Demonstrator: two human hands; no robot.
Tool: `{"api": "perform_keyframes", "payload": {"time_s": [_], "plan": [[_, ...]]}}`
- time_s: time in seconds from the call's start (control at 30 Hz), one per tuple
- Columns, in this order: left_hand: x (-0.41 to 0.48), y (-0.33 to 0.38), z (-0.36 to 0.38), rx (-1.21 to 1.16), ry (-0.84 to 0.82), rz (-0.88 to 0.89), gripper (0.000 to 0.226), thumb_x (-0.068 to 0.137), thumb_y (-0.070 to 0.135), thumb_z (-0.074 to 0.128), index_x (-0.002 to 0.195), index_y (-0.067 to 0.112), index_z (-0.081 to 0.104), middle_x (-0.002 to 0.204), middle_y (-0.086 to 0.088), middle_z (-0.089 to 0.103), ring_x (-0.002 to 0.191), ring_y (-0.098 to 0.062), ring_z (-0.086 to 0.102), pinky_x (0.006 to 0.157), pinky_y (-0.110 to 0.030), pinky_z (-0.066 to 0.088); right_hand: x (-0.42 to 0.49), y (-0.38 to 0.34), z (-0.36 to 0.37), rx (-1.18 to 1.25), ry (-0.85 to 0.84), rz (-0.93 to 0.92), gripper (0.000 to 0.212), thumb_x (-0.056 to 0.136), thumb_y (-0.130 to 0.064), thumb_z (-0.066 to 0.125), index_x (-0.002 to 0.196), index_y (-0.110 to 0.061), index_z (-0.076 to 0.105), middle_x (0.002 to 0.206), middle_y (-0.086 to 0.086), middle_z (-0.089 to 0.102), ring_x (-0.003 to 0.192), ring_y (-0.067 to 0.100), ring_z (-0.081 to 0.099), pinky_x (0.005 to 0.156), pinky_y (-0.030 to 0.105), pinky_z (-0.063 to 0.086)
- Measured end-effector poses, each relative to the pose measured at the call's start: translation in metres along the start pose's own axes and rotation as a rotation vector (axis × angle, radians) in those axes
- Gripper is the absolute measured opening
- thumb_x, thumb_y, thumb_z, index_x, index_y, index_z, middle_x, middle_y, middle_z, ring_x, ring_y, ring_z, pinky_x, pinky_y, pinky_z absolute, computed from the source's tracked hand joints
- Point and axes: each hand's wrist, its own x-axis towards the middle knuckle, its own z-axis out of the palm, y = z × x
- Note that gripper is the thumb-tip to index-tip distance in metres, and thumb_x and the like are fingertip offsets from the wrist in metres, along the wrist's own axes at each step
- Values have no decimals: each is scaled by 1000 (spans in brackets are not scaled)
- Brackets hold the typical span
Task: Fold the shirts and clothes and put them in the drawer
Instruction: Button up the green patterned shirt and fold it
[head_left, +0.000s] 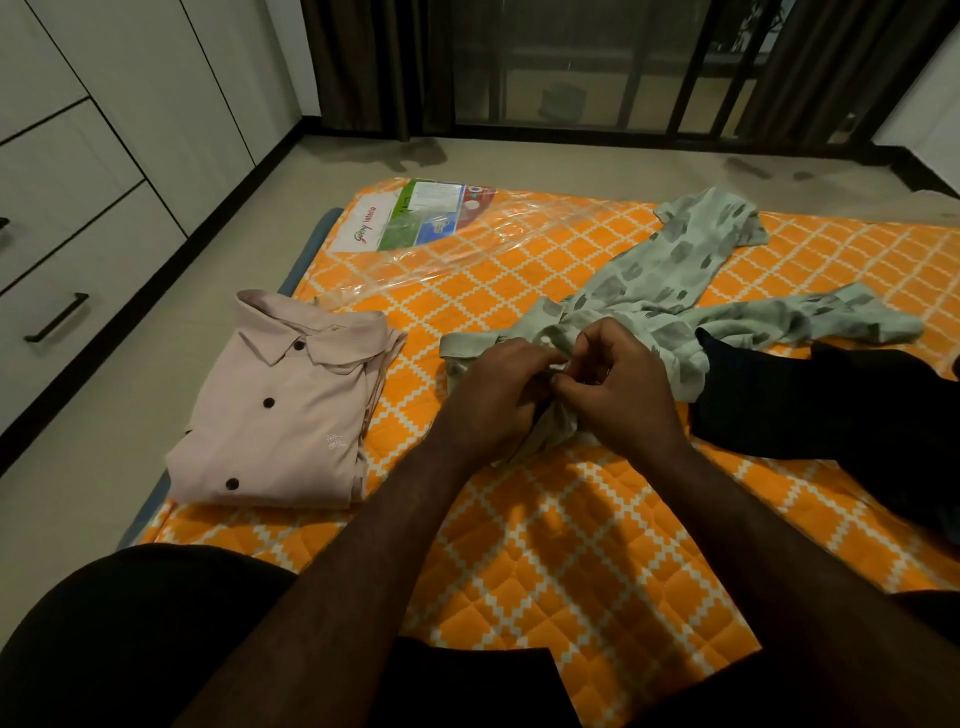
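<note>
On the mattress (545, 545) a pink shirt (275, 410) lies folded at left, while the green shirt (670, 280) sprawls unfolded in the middle, touching dark clothes (831, 400). Our left hand (493, 395) and right hand (623, 389) pinch its placket near the collar, fingers narrow on cloth. We judge buttoning comes first: keep both edges aligned, then flatten before folding.

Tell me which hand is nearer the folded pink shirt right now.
Left. The left hand pinches the green shirt just right of the folded pink shirt, apart from it. The right hand grips the same fabric farther right, beyond the left.
</note>
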Motion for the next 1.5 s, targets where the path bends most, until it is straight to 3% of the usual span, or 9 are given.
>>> {"api": "perform_keyframes", "payload": {"time_s": [0.1, 0.23, 0.43, 0.6, 0.87, 1.07, 1.23, 1.37, 1.5], "plan": [[-1, -3, 4, 42, 46, -62, 25, 87, 16, 59, 106, 10, 73, 96, -6, 67, 91, -22, 60, 77, -37, 49, -1, -2, 1, -10, 6, -4, 24, 77, -2, 78, 85, -12, 58, 75, 1, 65, 70, 14, 61, 62, 25, 51], [-2, -3, 8, 82, 114, -104, 15, 86, 21, 59, 87, 8, 67, 84, -7, 63, 80, -24, 56, 69, -46, 47, -2, -2, 3, -9, 4, -15, 20, 79, -2, 77, 86, -11, 60, 76, 0, 64, 72, 14, 60, 62, 26, 50], [-3, -4, 7, 46, 152, -103, 15, 87, 22, 61, 89, 9, 67, 84, -6, 65, 80, -24, 59, 70, -48, 49, -2, 2, 6, -3, -55, 61, 19, 85, -11, 75, 100, -18, 67, 78, -10, 67, 71, 1, 63, 61, 16, 47], [-3, -2, 6, 11, 222, -141, 8, 84, 18, 68, 89, 12, 69, 83, -1, 68, 79, -17, 61, 70, -41, 50, -3, 3, 5, 22, -100, 114, 19, 89, -11, 72, 104, -21, 66, 84, -5, 71, 75, 8, 68, 65, 30, 55], [-1, 1, 8, -63, 261, -199, 6, 84, 11, 72, 88, 14, 68, 81, 7, 66, 73, -8, 57, 64, -18, 42, -1, -1, 2, 91, -140, 169, 23, 90, -10, 70, 107, -18, 58, 84, 1, 70, 73, 19, 67, 62, 37, 54], [-3, 1, 6, -98, 269, -163, 8, 86, 14, 69, 95, 15, 68, 86, 5, 69, 77, -10, 63, 66, -23, 49, -1, -6, -1, 283, -190, 261, 23, 88, -14, 66, 110, -20, 71, 85, 11, 72, 80, 31, 72, 70, 46, 60], [-5, 4, 2, -67, 265, -111, 11, 88, 7, 65, 96, 14, 67, 82, 2, 67, 72, -11, 60, 61, -28, 45, 1, -12, -6, 507, -214, 412, 22, 98, 0, 53, 103, -3, 74, 78, 11, 70, 68, 19, 67, 54, 25, 53], [-6, 6, 3, -39, 263, -42, 18, 85, 9, 60, 101, 12, 68, 97, -3, 63, 86, -14, 59, 69, -28, 48, 2, -10, -6, 583, -245, 482, 16, 102, -9, 58, 98, -4, 72, 83, 15, 69, 70, 19, 67, 63, 27, 59], [-5, 1, 7, -63, 359, -97, 14, 87, 8, 70, 100, 13, 72, 108, -6, 47, 96, -6, 50, 76, -18, 47, 3, -7, -7, 573, -257, 474, 16, 103, -12, 58, 105, -1, 70, 88, 14, 70, 74, 19, 68, 67, 28, 59]]}}
